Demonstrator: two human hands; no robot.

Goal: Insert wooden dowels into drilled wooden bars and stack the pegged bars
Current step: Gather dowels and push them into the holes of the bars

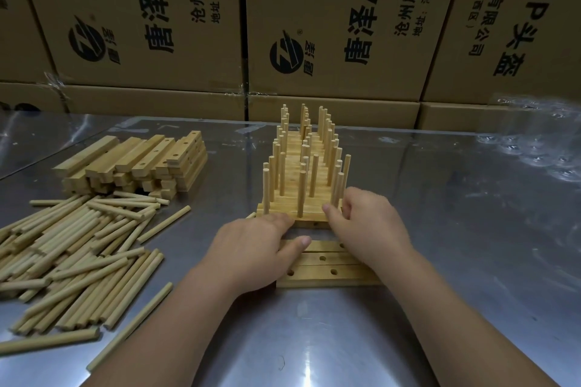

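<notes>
A wall of brown cardboard boxes (330,25) with black printed lettering fills the background. In front of it lies the shiny metal desk (440,229), covered in clear plastic film (534,135) that bunches up at the far right. On the left side of the desk a big loose heap of dowels (72,254) spreads toward the near edge, and just behind it sits a pile of drilled bars (138,163), stacked several layers high with holes showing on their tops. At the middle of the desk, a row of pegged bars (301,173) runs away from the person, packed side by side, their dowels standing upright in three lines. Just in front of that row three empty bars (327,270) lie flat and touching, holes facing up. The left hand (254,248) reaches over them, its straight fingers resting on the front pegged bar (311,220), its grip apart and its thumb stretched out above the empty bars. The right hand (367,223) sits at that bar's right end, fingers bent beside the dowel there; I cannot tell whether its grip is clamped on anything.
</notes>
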